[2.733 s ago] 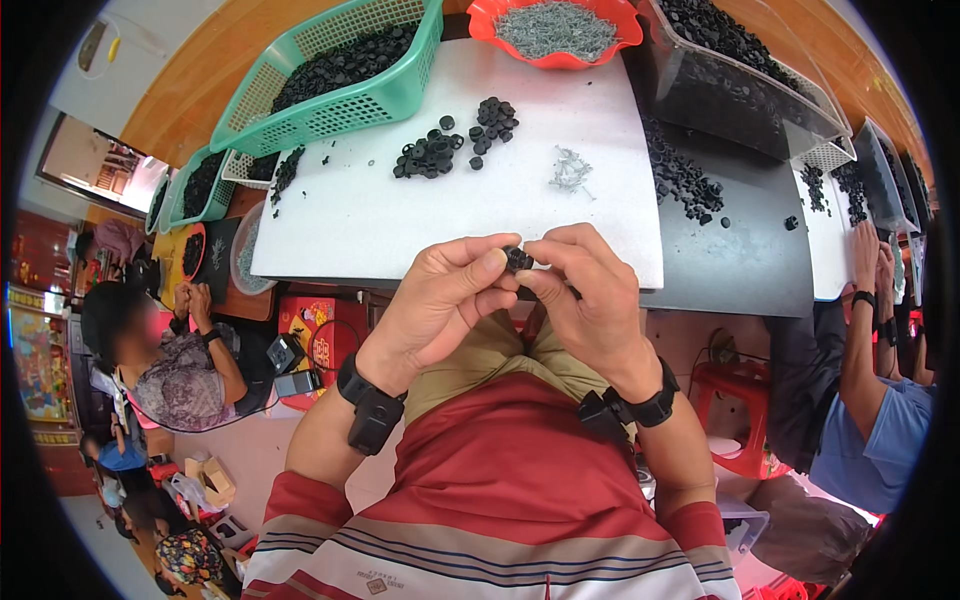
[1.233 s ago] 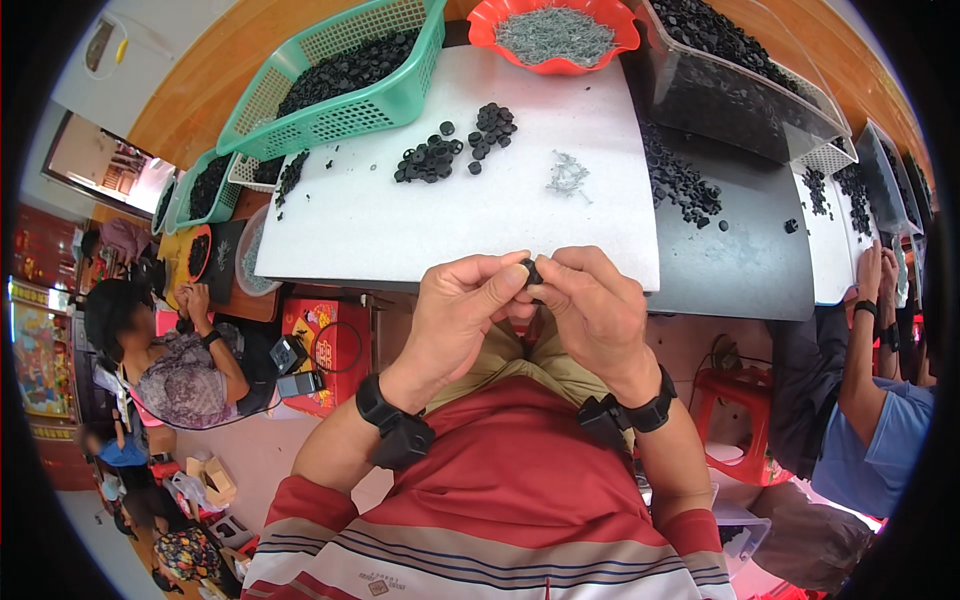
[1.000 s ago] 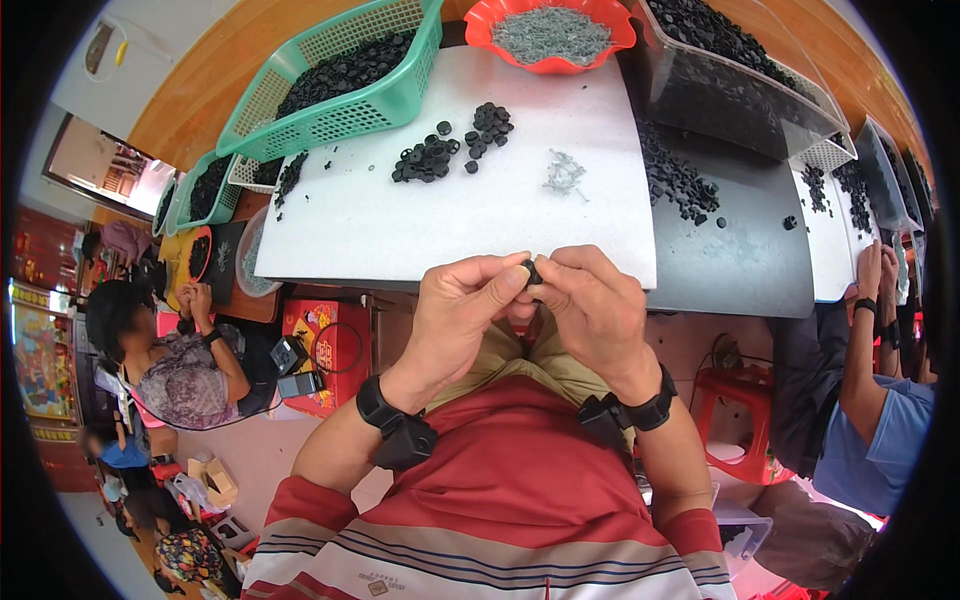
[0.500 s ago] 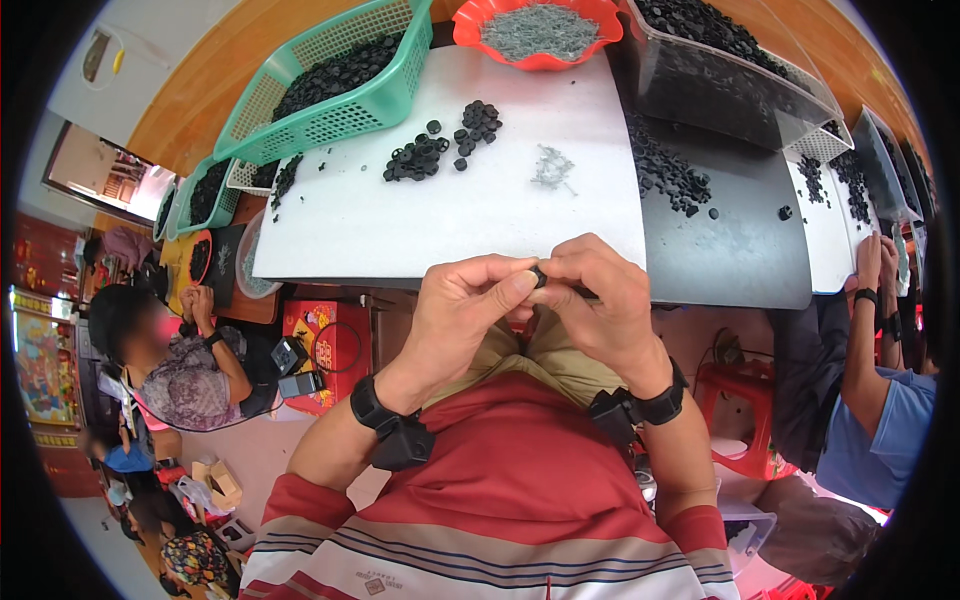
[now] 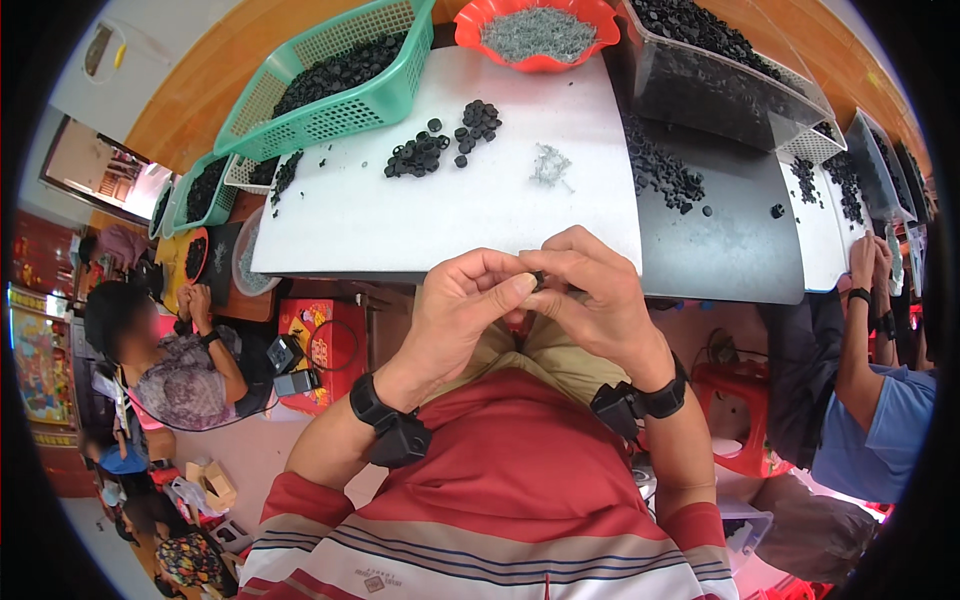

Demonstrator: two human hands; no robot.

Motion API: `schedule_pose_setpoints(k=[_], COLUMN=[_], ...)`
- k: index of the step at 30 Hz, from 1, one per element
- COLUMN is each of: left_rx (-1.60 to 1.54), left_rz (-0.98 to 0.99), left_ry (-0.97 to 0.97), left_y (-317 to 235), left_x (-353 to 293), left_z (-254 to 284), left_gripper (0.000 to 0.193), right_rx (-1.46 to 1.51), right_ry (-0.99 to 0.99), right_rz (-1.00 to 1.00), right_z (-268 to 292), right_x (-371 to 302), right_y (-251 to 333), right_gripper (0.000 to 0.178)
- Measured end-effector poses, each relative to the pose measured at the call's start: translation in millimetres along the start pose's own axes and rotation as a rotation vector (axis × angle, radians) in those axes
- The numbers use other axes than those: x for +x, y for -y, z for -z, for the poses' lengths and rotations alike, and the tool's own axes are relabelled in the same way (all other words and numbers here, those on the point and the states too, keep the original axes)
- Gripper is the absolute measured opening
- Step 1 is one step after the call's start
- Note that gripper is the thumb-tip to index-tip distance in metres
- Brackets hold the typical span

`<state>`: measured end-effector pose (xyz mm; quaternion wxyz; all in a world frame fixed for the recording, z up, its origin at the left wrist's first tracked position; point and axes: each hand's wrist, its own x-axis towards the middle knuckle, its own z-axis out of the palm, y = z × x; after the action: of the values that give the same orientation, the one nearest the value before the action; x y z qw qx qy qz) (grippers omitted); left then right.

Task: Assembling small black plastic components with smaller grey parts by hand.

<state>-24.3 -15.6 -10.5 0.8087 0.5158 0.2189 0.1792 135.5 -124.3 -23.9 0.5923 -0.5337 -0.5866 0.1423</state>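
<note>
My left hand [image 5: 468, 312] and my right hand [image 5: 593, 296] meet fingertip to fingertip just in front of the white table's [image 5: 360, 225] near edge. Between the fingertips sits a small black part [image 5: 538, 280], mostly hidden by the fingers of both hands. Both wrists wear black bands. On the table beyond lie a loose pile of small black ring parts [image 5: 440, 145] and a little heap of thin grey pins [image 5: 550, 165].
A green basket [image 5: 330, 95] of black parts stands at the back left, a red bowl [image 5: 538, 30] of grey pins at the back middle, a clear bin [image 5: 715, 75] of black parts at the back right. Other people sit to the left [image 5: 165, 360] and right [image 5: 865, 400].
My hands have stayed pressed together around the small black part, shifting slightly nearer my body. The view has tilted a little, so the table sits lower in the frame.
</note>
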Motion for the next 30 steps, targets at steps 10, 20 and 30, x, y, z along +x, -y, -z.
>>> schedule_pose_setpoints(k=[10,20,30], left_rx=[-0.062,-0.029,0.168], left_rz=[0.051,0.024,-0.106], left_ry=[0.032,0.029,-0.032], left_y=[0,-3,-4], left_x=[-5,-10,-15], left_z=[3,1,10], left_gripper=[0.017,0.017,0.015], right_rx=[-0.082,-0.136,-0.261], right_ry=[0.01,-0.023,-0.098], right_rz=[-0.031,0.031,0.091], right_z=[-3,-6,-6], right_x=[-2,-1,-5], right_y=[8,13,8], right_gripper=[0.025,0.022,0.029])
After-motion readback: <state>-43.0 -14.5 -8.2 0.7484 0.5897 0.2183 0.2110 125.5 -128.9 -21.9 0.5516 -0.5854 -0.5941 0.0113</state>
